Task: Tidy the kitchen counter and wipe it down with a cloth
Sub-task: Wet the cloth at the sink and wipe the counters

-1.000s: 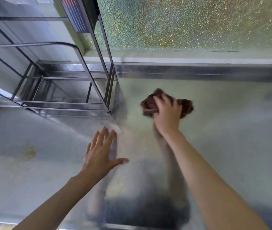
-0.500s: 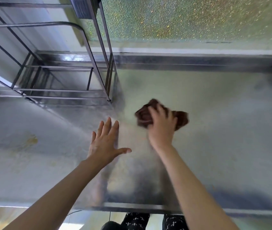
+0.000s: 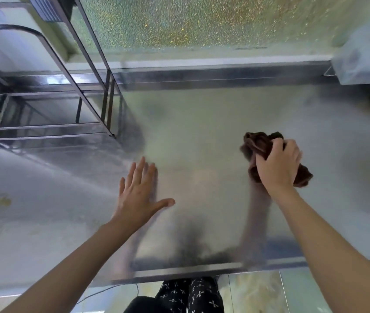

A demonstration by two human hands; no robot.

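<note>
Soft daylight comes through the pebbled window (image 3: pixel 202 19) ahead of me, and the steel counter (image 3: pixel 202 114) throws it back as a milky glare that washes out its surface. Dull reflections of my arms and a dark smudge of my own shadow lie near the front edge. The wide lens bends the wire rack (image 3: pixel 44 98) and the counter's edges, and the far right corner smears into blur, while my left hand (image 3: pixel 138 195) looks fairly sharp.
</note>
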